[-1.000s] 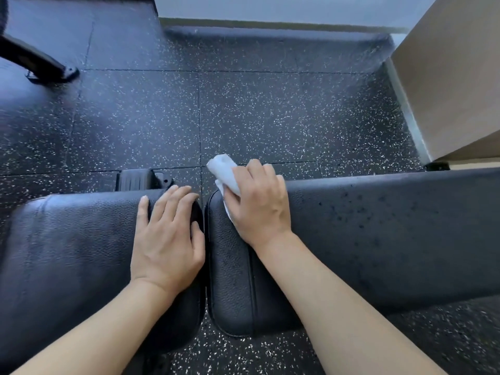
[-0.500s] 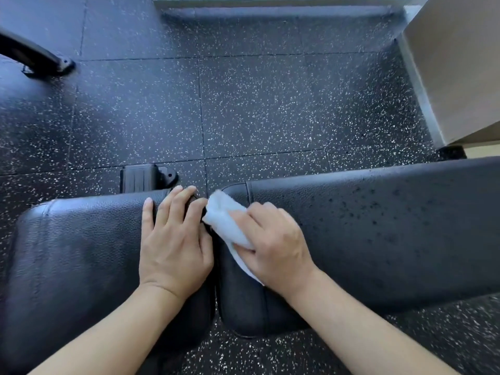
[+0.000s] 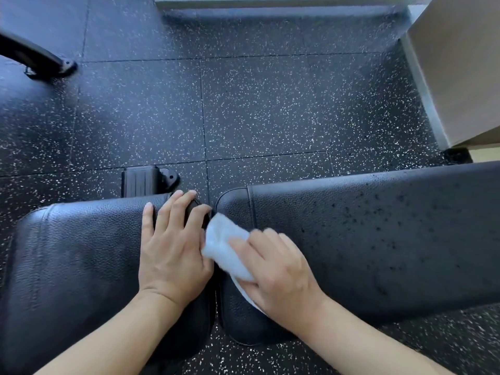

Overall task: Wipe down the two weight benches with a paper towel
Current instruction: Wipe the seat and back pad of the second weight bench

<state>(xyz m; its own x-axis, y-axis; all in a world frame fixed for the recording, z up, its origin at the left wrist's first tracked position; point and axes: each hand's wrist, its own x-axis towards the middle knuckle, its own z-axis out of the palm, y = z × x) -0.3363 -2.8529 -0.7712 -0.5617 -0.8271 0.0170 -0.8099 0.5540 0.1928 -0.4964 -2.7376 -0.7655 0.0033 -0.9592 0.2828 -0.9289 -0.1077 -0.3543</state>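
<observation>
Left hand (image 3: 173,250) laid flat with fingers released on left bench pad (image 3: 81,266), paper towel (image 3: 224,247) grasped by right hand (image 3: 278,274), pressed onto right bench pad (image 3: 378,239) near the gap

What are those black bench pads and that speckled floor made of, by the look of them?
The bench pads look like black vinyl or faux leather: pebbled grain, soft sheen, stitched seams. It could be real leather. The floor looks like matte black rubber tiling, with white flecks and straight joints between tiles.
</observation>
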